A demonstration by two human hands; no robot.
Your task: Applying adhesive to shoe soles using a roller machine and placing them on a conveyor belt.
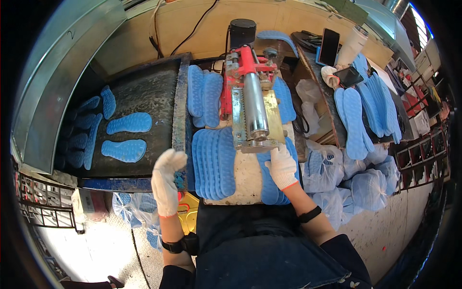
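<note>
My left hand (pixel 167 182), in a white knit glove with an orange cuff, is raised at the front corner of the dark conveyor bed. Its fingers are extended and bent over to the right, with nothing visible in them. My right hand (pixel 283 166), gloved alike, is at the front right corner of a red machine with a metal roller (pixel 256 106). Its fingertips are partly hidden against the machine's edge. Beneath that hand lies a stack of blue insoles (pixel 271 185). Another row of overlapping blue insoles (pixel 213 164) lies left of the machine on the pale worktop (pixel 245 192).
On the conveyor bed (pixel 139 91) at left lie several loose blue insoles (pixel 129 123). A side table at right bears more insoles (pixel 353 120), a phone (pixel 349 76), an upright dark screen (pixel 329 46) and a bottle (pixel 352 45). Bagged insoles (pixel 368 188) sit below it.
</note>
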